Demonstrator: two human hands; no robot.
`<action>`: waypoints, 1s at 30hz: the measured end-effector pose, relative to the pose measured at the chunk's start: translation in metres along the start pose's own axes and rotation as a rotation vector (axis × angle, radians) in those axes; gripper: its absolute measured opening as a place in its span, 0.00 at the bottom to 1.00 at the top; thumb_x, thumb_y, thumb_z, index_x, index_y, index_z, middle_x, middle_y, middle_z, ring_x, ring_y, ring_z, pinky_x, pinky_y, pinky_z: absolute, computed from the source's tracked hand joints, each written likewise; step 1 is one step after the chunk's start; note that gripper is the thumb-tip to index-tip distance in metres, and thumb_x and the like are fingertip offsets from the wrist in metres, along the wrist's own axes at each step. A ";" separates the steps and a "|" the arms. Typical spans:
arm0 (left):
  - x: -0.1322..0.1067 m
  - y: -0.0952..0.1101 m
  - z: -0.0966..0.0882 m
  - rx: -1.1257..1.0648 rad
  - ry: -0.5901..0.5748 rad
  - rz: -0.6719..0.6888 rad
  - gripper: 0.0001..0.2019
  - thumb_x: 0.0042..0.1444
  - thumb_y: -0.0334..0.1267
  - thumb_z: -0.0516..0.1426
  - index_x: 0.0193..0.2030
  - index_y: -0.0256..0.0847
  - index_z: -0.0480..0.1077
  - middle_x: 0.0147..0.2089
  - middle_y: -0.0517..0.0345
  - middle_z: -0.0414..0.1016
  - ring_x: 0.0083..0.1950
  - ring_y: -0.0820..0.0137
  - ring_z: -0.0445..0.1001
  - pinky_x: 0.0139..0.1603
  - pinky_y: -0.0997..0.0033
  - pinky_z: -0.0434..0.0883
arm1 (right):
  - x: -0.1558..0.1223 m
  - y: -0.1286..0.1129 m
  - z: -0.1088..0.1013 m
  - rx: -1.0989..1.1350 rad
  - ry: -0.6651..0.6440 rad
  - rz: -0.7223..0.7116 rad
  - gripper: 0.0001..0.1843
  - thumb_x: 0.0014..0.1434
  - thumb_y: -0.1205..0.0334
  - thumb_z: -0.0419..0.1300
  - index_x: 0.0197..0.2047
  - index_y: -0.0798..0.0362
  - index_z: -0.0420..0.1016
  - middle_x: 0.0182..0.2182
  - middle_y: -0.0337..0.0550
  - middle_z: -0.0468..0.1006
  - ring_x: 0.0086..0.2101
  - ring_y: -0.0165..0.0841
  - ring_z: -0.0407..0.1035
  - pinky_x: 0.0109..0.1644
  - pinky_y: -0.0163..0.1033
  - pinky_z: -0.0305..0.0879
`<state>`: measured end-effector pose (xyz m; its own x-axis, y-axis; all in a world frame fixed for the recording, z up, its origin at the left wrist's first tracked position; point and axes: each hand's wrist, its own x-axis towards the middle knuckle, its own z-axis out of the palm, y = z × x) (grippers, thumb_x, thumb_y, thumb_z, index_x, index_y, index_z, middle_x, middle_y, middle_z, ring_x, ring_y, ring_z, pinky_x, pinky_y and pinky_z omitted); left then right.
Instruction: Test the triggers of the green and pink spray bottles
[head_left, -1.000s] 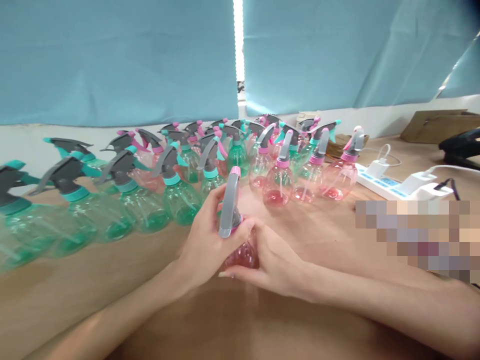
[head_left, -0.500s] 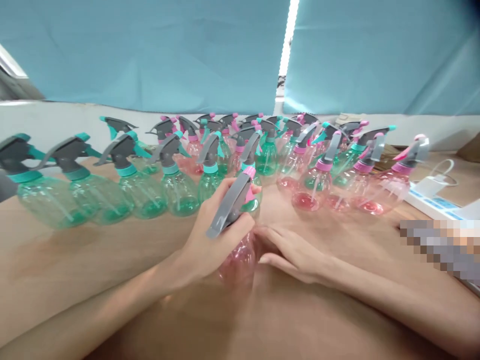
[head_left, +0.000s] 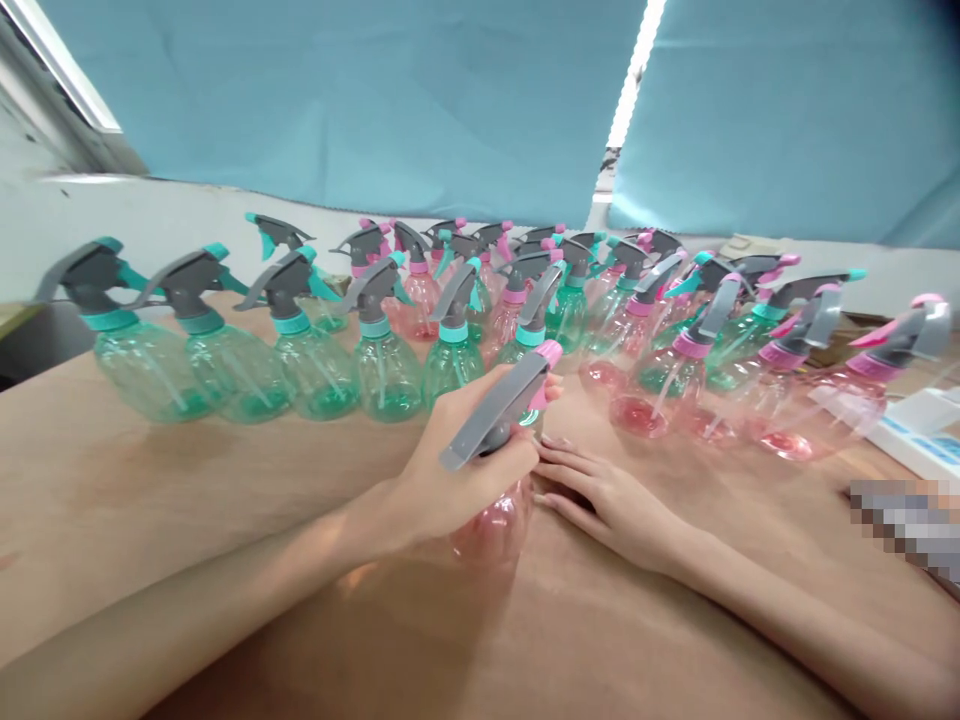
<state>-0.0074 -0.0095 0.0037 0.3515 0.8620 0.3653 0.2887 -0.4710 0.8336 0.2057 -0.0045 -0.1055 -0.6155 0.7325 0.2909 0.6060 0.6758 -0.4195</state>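
Note:
My left hand (head_left: 457,470) is wrapped round the neck of a pink spray bottle (head_left: 495,525) with a grey trigger head (head_left: 499,408), held just above the wooden table (head_left: 187,520). My right hand (head_left: 607,500) lies beside the bottle's right side, fingers stretched out flat, fingertips close to the bottle and holding nothing. Behind my hands stand rows of green spray bottles (head_left: 386,365) on the left and pink spray bottles (head_left: 660,390) on the right, all with grey trigger heads.
A white power strip (head_left: 919,425) lies at the right edge of the table. Blue curtains (head_left: 360,100) hang behind the bottles above a white sill. A blurred patch sits at the far right.
The view has swung left. My right hand has let go of the pink bottle and now lies flat beside it. My left hand keeps hold of the bottle, whose trigger head tilts more.

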 end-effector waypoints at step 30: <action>0.003 -0.012 -0.002 0.100 -0.046 -0.018 0.12 0.54 0.34 0.52 0.42 0.51 0.72 0.30 0.64 0.74 0.25 0.68 0.72 0.24 0.69 0.66 | 0.001 0.001 0.000 0.027 0.028 -0.005 0.22 0.68 0.54 0.52 0.62 0.52 0.69 0.61 0.50 0.69 0.63 0.41 0.59 0.66 0.54 0.59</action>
<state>-0.0115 -0.0012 -0.0041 0.3857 0.8618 0.3293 0.3815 -0.4740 0.7936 0.2056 -0.0034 -0.1050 -0.6040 0.7313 0.3170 0.5888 0.6774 -0.4409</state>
